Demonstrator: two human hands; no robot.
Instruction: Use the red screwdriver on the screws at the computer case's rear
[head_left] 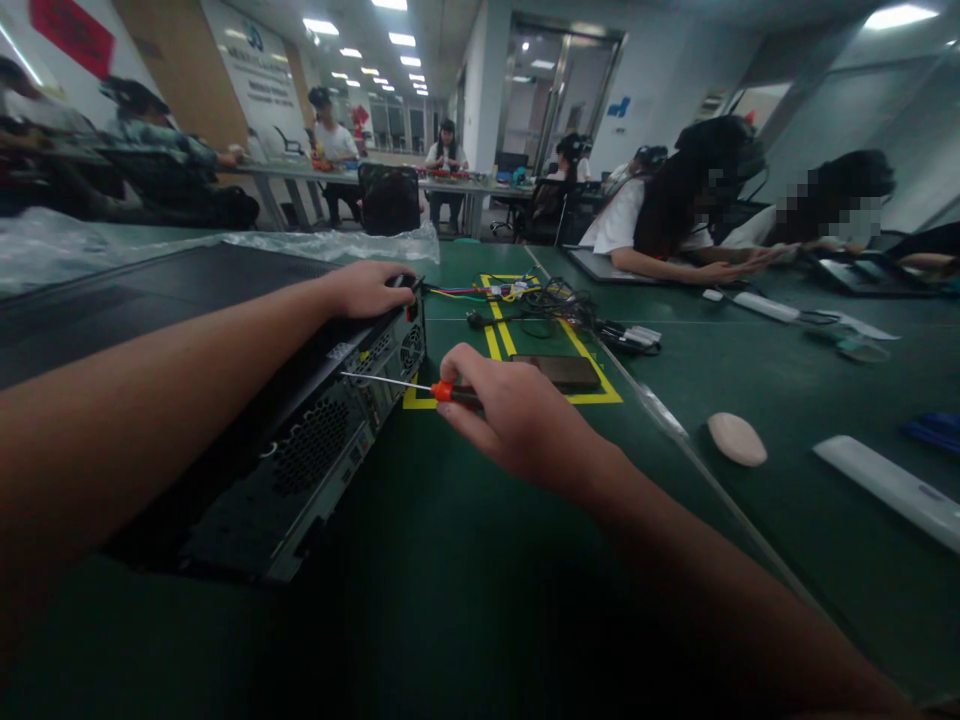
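Computer case on the desk, both hands engaged, screwdriver at its rear panel.

The computer case [300,420] lies flat on the green desk [465,560], long axis running from 7 o'clock to 1 o'clock. The left hand [367,288] rests curled over its far top corner. At 3 o'clock of the rear panel, the right hand [517,415] is closed around the orange-collared screwdriver [409,384], shaft level, tip pointing to 9 o'clock at the panel; contact cannot be confirmed. Loose cables [540,300] lie beyond, at 12 o'clock.

Dim foreground — bright ceiling panels [322,26] glare, edges warped, slightly blurred.
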